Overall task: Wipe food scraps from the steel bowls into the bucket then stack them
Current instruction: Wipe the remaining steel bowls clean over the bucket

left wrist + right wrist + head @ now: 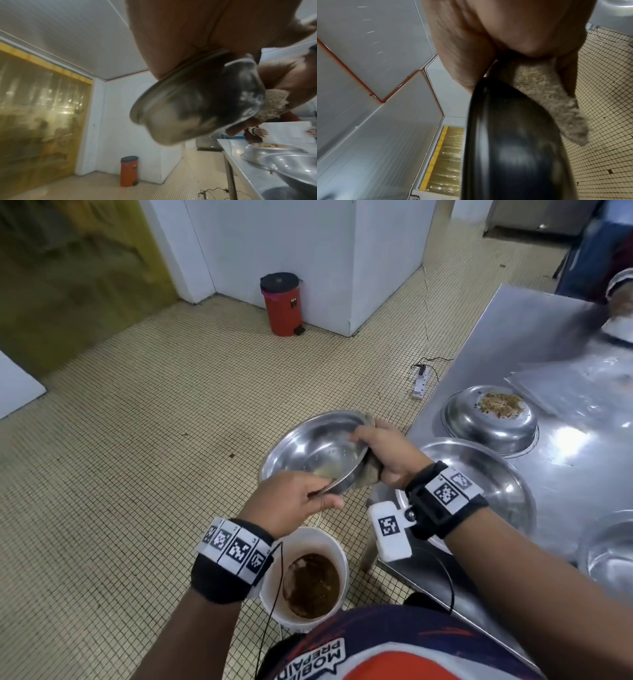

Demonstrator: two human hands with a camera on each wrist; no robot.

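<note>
A steel bowl (313,450) is held tilted in the air over the white bucket (334,546), which stands on the floor with brown scraps inside. My left hand (296,501) grips the bowl's near rim. My right hand (383,453) holds a beige cloth (368,472) bunched against the bowl's right rim, thumb inside the bowl. A little pale residue lies near the low edge of the bowl. From below, the left wrist view shows the bowl (197,102) and the cloth (272,106); the right wrist view shows the bowl's dark underside (513,142) and the cloth (544,88).
On the steel table (534,337) to the right sit a large empty steel bowl (493,474), an upturned bowl (489,419) with scraps on top, and another bowl (609,553) at the right edge. A red pedal bin (281,302) stands by the wall. A power strip (421,385) lies on the floor.
</note>
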